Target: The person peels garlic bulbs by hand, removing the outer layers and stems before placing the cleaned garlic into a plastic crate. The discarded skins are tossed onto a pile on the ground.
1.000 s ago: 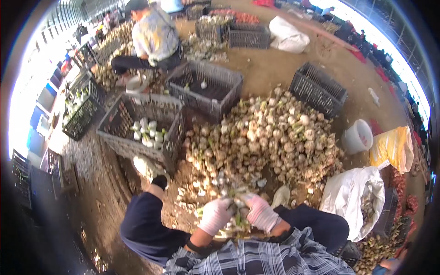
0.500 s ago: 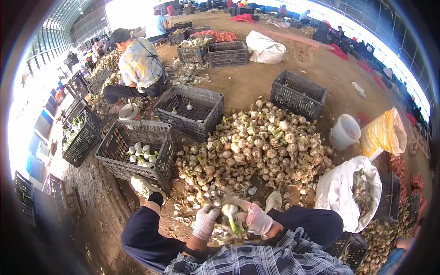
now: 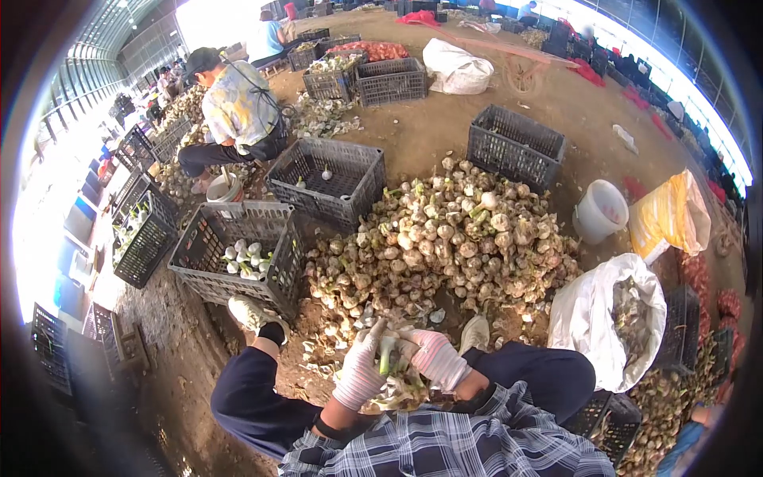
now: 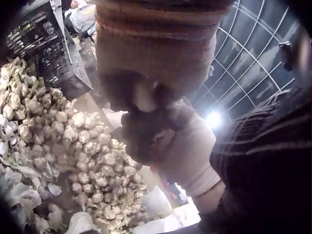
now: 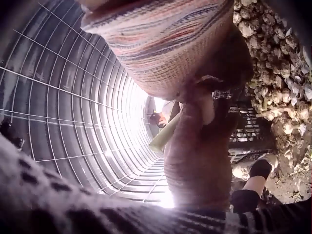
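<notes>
While the left hand (image 3: 362, 370) is curling its fingers round a white garlic bulb (image 5: 207, 107), the right hand (image 3: 439, 359) is bending its fingers in and pinching the same bulb from the other side. Both hands are wearing pale gloves with stripy cuffs, and the finger parts are looking dark in the wrist views. The bulb is sitting between the two hands, low in front of the person's plaid shirt (image 3: 445, 441), and its green stem (image 3: 385, 356) is poking out between them. The fingers are hiding much of the bulb. Bits of peel (image 3: 401, 393) are lying under the hands.

Just past the hands, a big pile of garlic (image 3: 445, 246) is covering the ground. One shoe (image 3: 475, 334) is resting at the near edge of the pile, and the other shoe (image 3: 253, 313) is resting close to a dark crate (image 3: 274, 296). That crate is standing left of the pile and holding some clean white bulbs (image 3: 248, 261). Behind it, a second crate (image 3: 322, 205) is holding just a few bulbs. A third crate (image 3: 513, 159) is standing behind the pile. On the right, a white bucket (image 3: 598, 213) is standing near a yellow bag (image 3: 666, 216), and an open white sack (image 3: 580, 326) is slumping closer in. Farther off on the left, another person (image 3: 241, 103) is sitting low in a flowery shirt and a dark cap.
</notes>
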Available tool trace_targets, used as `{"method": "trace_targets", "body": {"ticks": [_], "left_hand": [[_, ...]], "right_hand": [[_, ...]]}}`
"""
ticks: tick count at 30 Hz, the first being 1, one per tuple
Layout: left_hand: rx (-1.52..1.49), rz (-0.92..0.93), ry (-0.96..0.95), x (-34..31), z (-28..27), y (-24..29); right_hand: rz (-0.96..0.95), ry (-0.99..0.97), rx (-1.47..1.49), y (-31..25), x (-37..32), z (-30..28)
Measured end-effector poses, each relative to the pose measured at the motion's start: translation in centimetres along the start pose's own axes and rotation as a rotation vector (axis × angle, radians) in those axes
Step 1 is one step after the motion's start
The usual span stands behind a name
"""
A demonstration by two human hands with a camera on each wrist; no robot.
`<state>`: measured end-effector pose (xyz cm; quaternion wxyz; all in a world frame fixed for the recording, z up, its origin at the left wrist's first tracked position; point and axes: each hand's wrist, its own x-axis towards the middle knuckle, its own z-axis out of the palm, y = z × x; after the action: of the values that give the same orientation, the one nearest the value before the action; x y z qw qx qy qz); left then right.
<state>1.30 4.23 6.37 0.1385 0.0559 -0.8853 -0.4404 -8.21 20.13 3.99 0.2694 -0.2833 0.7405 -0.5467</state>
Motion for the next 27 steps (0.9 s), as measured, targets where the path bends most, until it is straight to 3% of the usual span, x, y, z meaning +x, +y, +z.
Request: {"method": "trace_targets", "body": {"ticks": [4,7,10,11,14,15,18,19,22,23,24,25,26,27], "left_hand": [[0.054,0.012,-0.055,0.5,-0.2,0.1],[-0.043,-0.049,-0.126,1.0,-0.1,-0.6],[-0.490,-0.189,-0.265,0.8,-0.2,-1.2],[-0.424,-0.116,-0.270,0.6,0.4,-0.6],[-0.408,-0.157,-0.096,0.7,1.4,-1.5],[-0.419,-0.191,-0.089,0.9,1.0,-1.5],[-0.224,-0.191,-0.121,1.2,0.4,-1.1],[-0.374,-0.274,-0.018,1.0,1.3,-1.4],[-0.113,-0.246,0.069,0.8,1.7,-0.8],[-0.177,-0.236,0.070,0.9,1.4,-0.8],[-0.203,-0.254,0.007,0.9,0.9,-0.4],[-0.129,-0.246,0.013,0.9,0.8,0.0],[-0.199,-0.223,-0.001,0.7,0.8,-0.1],[-0.348,-0.300,-0.020,0.5,0.6,0.2]], "right_hand": [[-0.193,0.160,-0.233,0.6,-0.5,0.1],[-0.200,0.259,-0.266,1.2,-0.7,0.8],[0.102,0.205,0.068,0.8,0.4,0.8],[0.222,0.145,0.154,0.3,0.6,-0.1],[0.161,0.136,0.650,0.0,0.3,-0.4],[0.215,0.022,0.793,-2.4,-0.4,-1.5],[0.006,0.081,0.338,-0.5,-0.2,-0.1],[-0.014,0.128,0.282,0.0,0.2,0.2],[-0.066,0.219,0.200,0.0,0.3,0.7],[-0.156,0.249,0.170,1.6,0.7,1.2],[-0.079,0.277,0.238,1.5,0.8,1.3],[-0.134,0.324,0.003,-0.5,0.5,0.5],[0.010,0.309,0.328,-1.9,0.6,0.7],[-0.007,0.252,0.119,-1.4,1.2,0.4]]}}
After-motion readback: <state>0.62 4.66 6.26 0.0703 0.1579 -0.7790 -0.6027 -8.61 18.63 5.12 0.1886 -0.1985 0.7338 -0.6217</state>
